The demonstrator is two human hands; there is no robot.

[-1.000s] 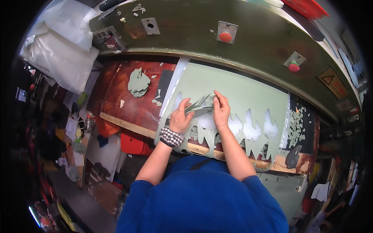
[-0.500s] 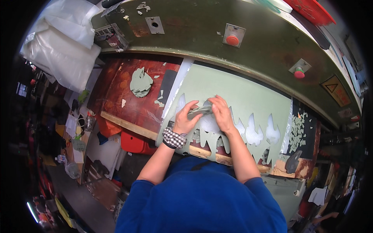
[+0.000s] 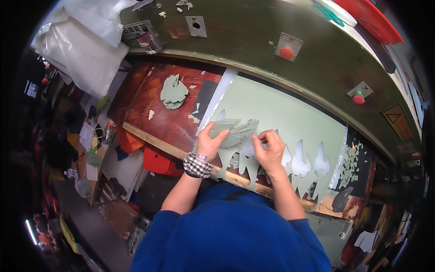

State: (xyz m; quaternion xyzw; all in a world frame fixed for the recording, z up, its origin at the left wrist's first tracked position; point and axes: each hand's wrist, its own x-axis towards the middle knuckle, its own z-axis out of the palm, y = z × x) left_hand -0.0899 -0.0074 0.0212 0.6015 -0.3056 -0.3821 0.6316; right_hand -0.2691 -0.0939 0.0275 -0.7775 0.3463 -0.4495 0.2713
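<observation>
Between two hands [image 3: 240,145], several cut-outs [image 3: 233,129]

Bright, even overhead light; centre sharp; strong fisheye bending (black vignette at rim); left clutter dim.

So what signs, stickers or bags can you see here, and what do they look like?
Warning sign: on the green machine at the far right, a yellow triangle on an orange patch.
Label plate: on the machine's top left corner, small, grey and rectangular.
Plastic bags: piled at the top left, clear and whitish, crumpled.
Small screen: far left edge, a little bright rectangle, too small to make out.
</observation>
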